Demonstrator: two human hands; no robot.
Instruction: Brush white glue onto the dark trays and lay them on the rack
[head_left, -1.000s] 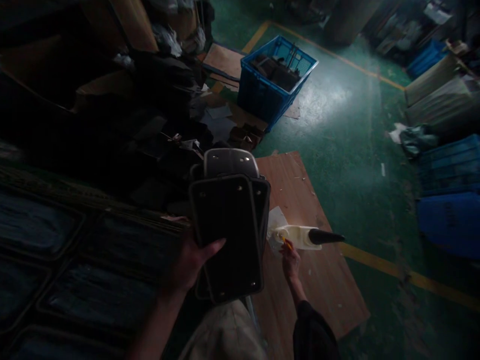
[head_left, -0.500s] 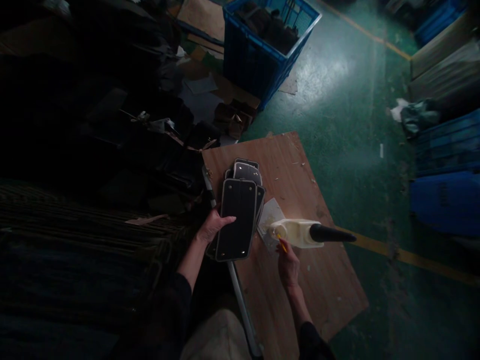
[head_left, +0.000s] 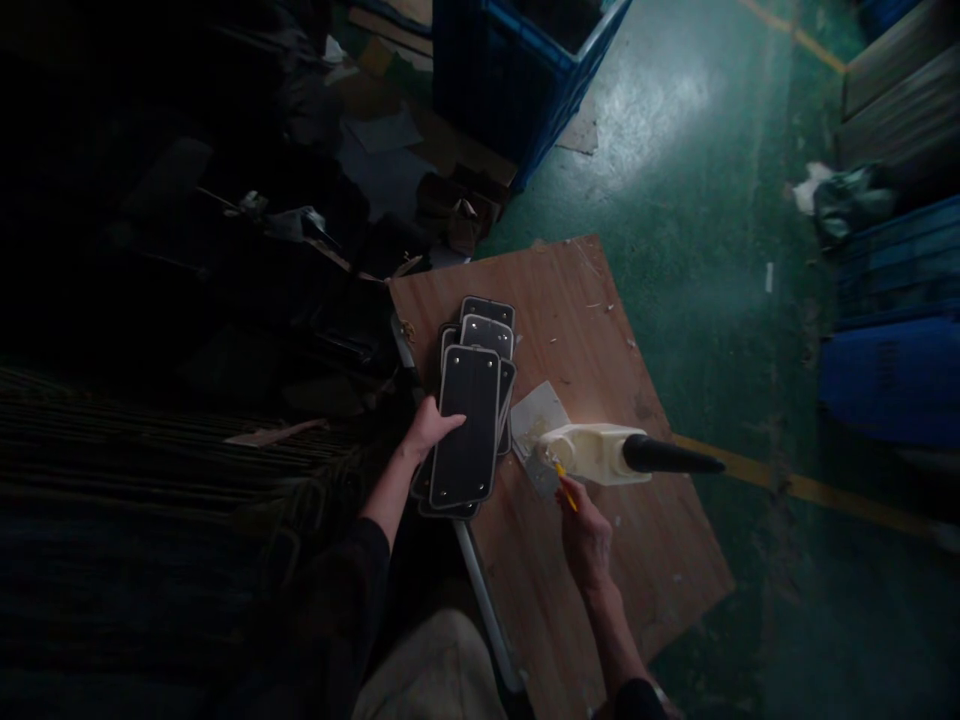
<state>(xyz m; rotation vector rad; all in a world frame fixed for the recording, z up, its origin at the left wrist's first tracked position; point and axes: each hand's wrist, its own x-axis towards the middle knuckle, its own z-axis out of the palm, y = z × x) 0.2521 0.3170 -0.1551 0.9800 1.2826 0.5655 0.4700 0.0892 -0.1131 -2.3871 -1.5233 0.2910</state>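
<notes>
A black rectangular panel (head_left: 466,440) with a light edge and a metal rivet near each corner lies tilted on top of a loose stack. My left hand (head_left: 431,428) grips its left edge, thumb on the upper face and the other fingers out of sight. More riveted panels (head_left: 487,308) show under it, fanned out. My right hand (head_left: 586,535) pinches a thin yellow-handled tool (head_left: 568,490), whose tip is at the mouth of a cream plastic container (head_left: 596,452). A long black tapered piece (head_left: 673,457) sticks out from the container's right end. The tool's tip is too small to identify.
Everything stands on a brown wooden board (head_left: 645,570) with small scraps. Beneath the container's mouth is a stained pale sheet (head_left: 541,408). A blue crate (head_left: 480,95) stands beyond the board, and further blue crates (head_left: 892,390) line the right. Dark clutter fills the left.
The view has shifted slightly, and the top panel is turned a little against the stack under my left hand. My right hand keeps the yellow-handled tool at the container's mouth.
</notes>
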